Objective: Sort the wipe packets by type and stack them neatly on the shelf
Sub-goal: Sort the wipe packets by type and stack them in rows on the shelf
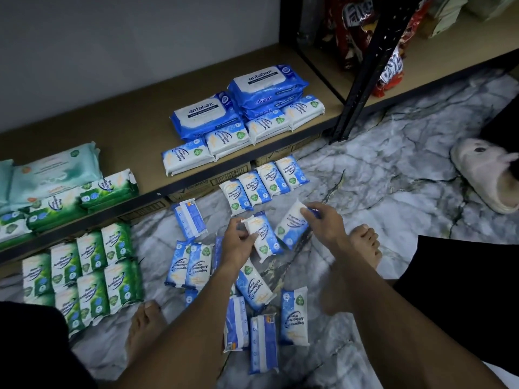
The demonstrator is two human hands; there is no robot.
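The left hand (238,244) pinches a small blue-and-white plastic wipe packet (262,234) by its upper end, low over the grey marble-pattern floor (393,169). The right hand (327,220) grips a second blue-and-white packet (290,226) at its top corner, just beside the first one. Both carry the words "Fragrance Free Antibacterial Wipes". More packets of this kind lie on the floor around the hands, some face down. On the low brown shelf (134,130) lie large blue packs (266,85) labelled "antabax", with a row of small blue packets (238,138) in front of them. Green-and-white packets (92,270) reading "Pine Antibacterial Wipes" lie in rows on the floor at the left.
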